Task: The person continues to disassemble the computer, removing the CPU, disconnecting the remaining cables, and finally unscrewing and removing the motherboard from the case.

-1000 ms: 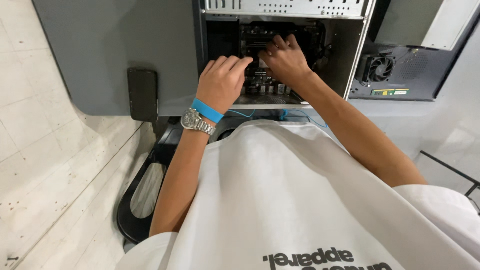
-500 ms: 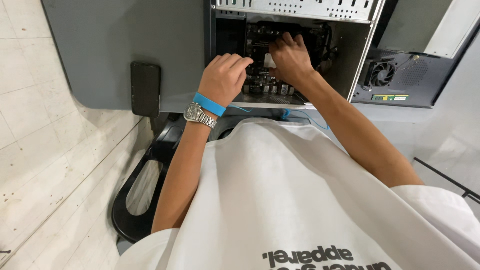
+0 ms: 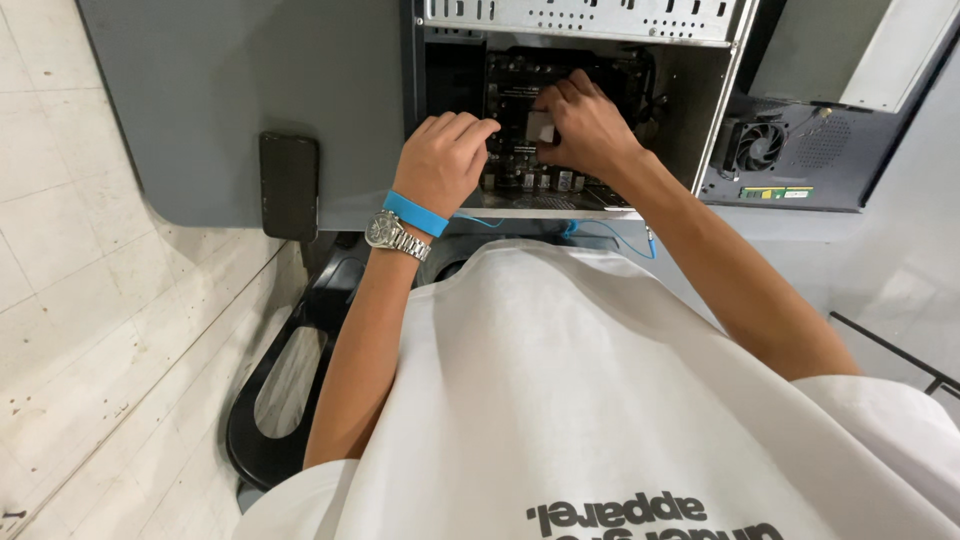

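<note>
Both hands have shifted a little toward the middle of the dark green motherboard (image 3: 520, 110) inside the open grey metal computer case (image 3: 705, 120), which lies on the grey tabletop (image 3: 220, 90). Left hand (image 3: 440, 165) rests on the board with fingers curled — whether it grips something I cannot tell. Right hand (image 3: 585, 130) pinches a small pale square part (image 3: 541, 127). Beside the case lies a black smartphone (image 3: 289, 186).

A computer repair workshop: an opened computer case (image 3: 700, 90) lies on a grey workbench (image 3: 220, 100).
</note>
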